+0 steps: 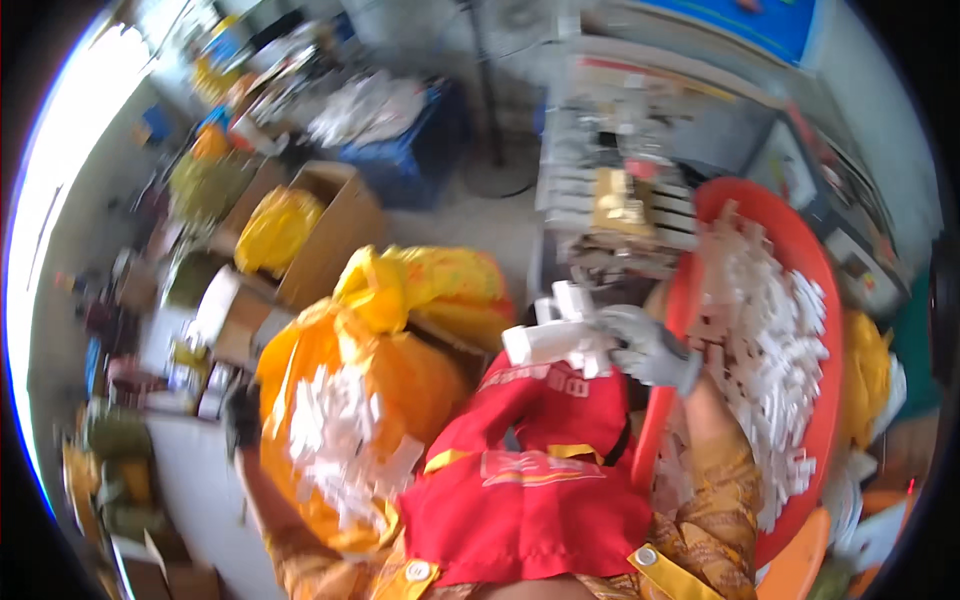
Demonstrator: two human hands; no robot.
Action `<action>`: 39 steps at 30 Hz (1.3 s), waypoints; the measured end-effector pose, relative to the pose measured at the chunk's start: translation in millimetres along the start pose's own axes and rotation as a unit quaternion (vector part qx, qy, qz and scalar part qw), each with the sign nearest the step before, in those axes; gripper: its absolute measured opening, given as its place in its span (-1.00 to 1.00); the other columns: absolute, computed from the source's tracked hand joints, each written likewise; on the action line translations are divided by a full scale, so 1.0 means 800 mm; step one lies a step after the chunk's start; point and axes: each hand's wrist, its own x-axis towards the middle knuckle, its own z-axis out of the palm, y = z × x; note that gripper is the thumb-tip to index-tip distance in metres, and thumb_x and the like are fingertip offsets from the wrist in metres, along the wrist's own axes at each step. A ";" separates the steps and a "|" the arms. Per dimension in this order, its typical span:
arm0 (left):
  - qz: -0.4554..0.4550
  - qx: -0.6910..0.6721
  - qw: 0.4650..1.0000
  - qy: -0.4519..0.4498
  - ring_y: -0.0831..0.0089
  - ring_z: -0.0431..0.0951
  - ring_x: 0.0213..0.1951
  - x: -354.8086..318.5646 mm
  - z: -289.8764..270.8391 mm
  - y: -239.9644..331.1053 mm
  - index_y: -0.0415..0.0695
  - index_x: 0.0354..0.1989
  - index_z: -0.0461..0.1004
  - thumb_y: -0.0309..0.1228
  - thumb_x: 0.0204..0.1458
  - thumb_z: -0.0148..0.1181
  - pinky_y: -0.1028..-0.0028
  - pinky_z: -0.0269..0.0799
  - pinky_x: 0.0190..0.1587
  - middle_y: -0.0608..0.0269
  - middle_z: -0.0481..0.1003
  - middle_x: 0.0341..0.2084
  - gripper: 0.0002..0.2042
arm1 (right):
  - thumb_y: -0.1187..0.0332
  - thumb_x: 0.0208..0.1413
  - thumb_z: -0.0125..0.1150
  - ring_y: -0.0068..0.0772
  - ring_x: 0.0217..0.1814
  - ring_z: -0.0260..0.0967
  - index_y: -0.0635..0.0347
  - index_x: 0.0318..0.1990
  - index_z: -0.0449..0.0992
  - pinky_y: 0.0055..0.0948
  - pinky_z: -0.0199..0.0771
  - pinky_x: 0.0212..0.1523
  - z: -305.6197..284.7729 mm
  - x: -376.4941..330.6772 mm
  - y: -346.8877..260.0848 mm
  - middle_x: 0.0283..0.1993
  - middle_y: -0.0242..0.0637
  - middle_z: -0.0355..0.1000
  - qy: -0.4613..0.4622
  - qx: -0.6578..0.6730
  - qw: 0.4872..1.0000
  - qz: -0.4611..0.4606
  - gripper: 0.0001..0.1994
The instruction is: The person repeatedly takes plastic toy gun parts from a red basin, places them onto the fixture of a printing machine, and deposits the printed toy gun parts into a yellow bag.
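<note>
Bright opening: the opening (75,190) at far left burns out to plain white, a blue-violet fringe along its outer edge.
Room: moderately lit, with the strongest light on the left side.
Left hand: the left hand (241,412) is dark and smeared, its fingers hard to make out.
Right hand: the right hand (645,347) is brighter, softly blurred, as are the white pieces (556,328) in it.
Red tub: the pale strips (792,345) in the red tub (815,250) turn near-white and run together.
Apron: the red apron (520,515) is evenly lit and fairly clear.
Background: the desk (560,190) and left-hand clutter are smeared.
Rim: straight edges bow; corners fall to black.
</note>
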 end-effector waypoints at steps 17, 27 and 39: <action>0.082 0.033 0.994 -0.069 0.14 0.50 -0.42 0.036 0.096 0.169 -0.08 -0.51 0.48 0.07 -0.19 0.13 0.24 0.39 -0.35 0.12 0.48 -0.51 -0.59 | 0.59 0.01 0.07 -0.47 0.10 0.23 0.29 0.09 0.26 -0.47 0.29 0.06 0.136 -0.045 0.005 0.09 -0.26 0.26 -0.002 0.247 0.928 0.278 -0.58; 0.207 0.036 0.978 -0.014 0.20 0.20 0.11 -0.230 0.137 0.182 0.09 -0.17 0.46 -0.25 -0.13 0.03 0.06 0.13 0.10 0.14 0.22 0.08 -0.70 | 0.31 0.03 0.18 -0.39 0.22 0.10 0.04 0.28 -0.03 -0.28 0.13 0.19 0.342 0.170 0.017 0.20 -0.39 0.11 -0.081 0.495 0.838 0.213 -0.32; -0.002 0.129 0.984 0.126 0.09 0.19 0.13 -0.195 0.074 0.084 -0.09 0.06 0.30 -0.36 -0.20 0.10 0.09 -0.01 0.18 0.07 0.26 0.08 -0.48 | 0.30 0.08 0.12 -0.61 -0.15 0.37 0.08 0.14 0.22 -0.53 0.45 -0.16 0.378 0.275 -0.101 -0.08 -0.40 0.35 -0.088 0.544 0.829 0.094 -0.55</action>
